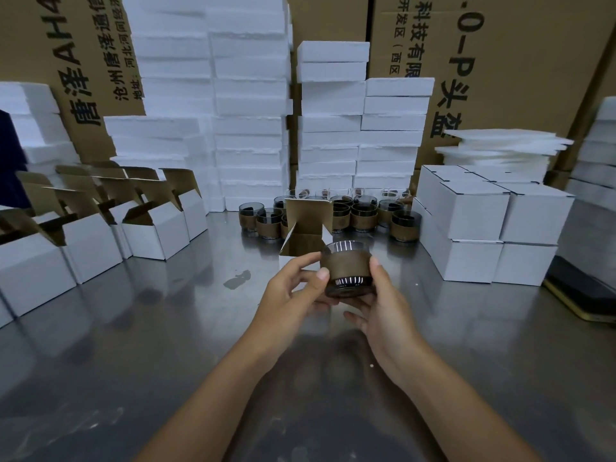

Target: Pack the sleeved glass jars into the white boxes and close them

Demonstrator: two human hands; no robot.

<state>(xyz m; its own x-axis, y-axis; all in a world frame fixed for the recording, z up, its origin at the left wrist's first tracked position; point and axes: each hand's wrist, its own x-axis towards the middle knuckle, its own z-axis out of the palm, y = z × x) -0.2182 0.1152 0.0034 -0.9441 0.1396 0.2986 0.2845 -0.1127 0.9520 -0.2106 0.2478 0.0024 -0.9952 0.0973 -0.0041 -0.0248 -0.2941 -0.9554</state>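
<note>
Both hands, left hand (293, 288) and right hand (383, 308), are gripping one jar (346, 273) before the open box (305, 238); closed boxes (493, 221) are stacking up, many jars (356, 213) are waiting.

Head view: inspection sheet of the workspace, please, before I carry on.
Surface: shiny steel table, dark smear left of the hands.
Job's things: brown-sleeved glass jar held in front of an open white cardboard box; more sleeved jars grouped behind; open white boxes left; closed white boxes stacked right.
Clutter: dark flat object with yellow edge, far right.
Grippers: left hand and right hand both grip the held jar.
Cables: nothing seen.
Surroundings: white foam slab stacks, brown printed cartons.
</note>
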